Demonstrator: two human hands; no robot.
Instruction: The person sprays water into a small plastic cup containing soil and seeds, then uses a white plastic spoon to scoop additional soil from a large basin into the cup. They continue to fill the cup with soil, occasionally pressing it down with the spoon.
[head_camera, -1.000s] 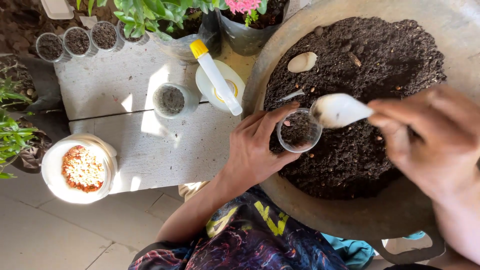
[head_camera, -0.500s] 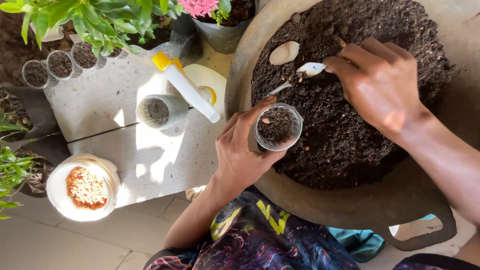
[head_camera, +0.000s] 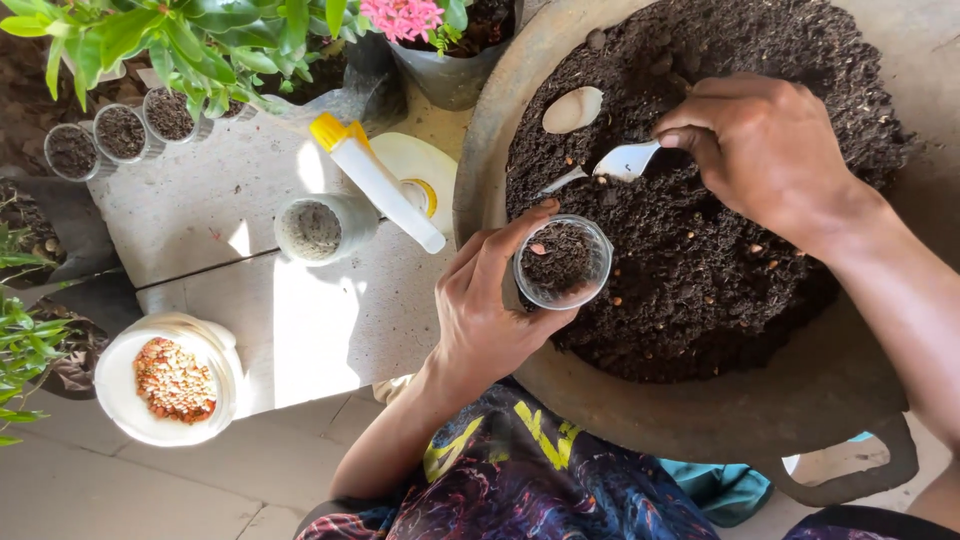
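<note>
Small clear plastic cup (head_camera: 560, 262), part-filled with soil, sits in your left hand (head_camera: 490, 300), fingers wrapped round its wall, held over the big soil basin (head_camera: 690, 420). Looks light, thin-walled, crushable, so grip mid-wall gently. Your right hand (head_camera: 770, 160) pinches a white plastic spoon (head_camera: 625, 160), tip in soil. Desk (head_camera: 330, 320) at left.

A white round bowl of orange and pale seeds (head_camera: 170, 380) sits at eight o'clock; a white plastic bottle with yellow cap (head_camera: 375, 182) at eleven; a pink-flowered potted plant (head_camera: 420, 30) at twelve.
</note>
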